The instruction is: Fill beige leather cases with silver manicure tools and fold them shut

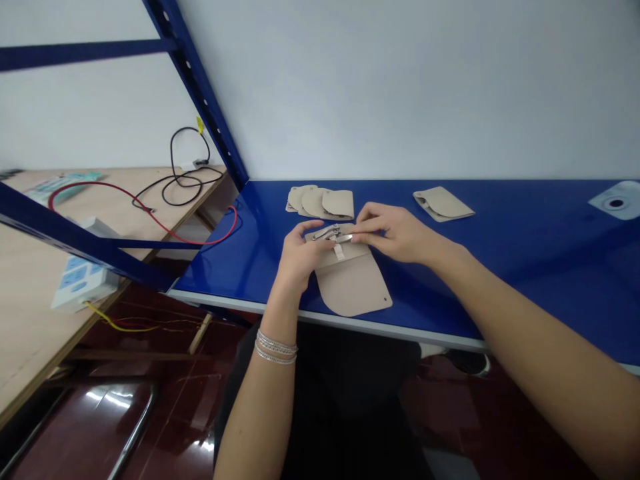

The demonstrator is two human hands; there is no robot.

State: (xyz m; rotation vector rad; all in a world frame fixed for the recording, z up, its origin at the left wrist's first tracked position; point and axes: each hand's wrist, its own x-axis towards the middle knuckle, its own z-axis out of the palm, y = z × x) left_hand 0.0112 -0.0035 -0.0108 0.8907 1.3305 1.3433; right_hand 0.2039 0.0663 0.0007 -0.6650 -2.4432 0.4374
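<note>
Where the person's dark-clothed lap (330, 407) meets the near edge of a blue table (520, 273), two bare forearms reach forward, the left one wearing a silvery banded bracelet (276, 348). Just beyond the edge lies an unfolded beige case (353, 287), its rounded flap toward the person and a small dark snap at the flap's right corner. The left hand (299, 259) rests at the case's far left part, thumb laid across it; whether its fingers close underneath, I cannot tell. The right hand (393, 233) is narrowed to a pinch, thumb and fingertips on a slim shiny metal tool (345, 238) at the far part of the case. Between the hands, a nail clipper (325, 233) lies on the case, near a short white strip (339, 253). To the left, a wooden table (25, 273) bears a power strip (83, 283). Behind the hands, folded beige cases (338, 203) overlap in a row; well apart to their right is a single folded case (446, 203). A pale wall (400, 87) rises behind everything.
</note>
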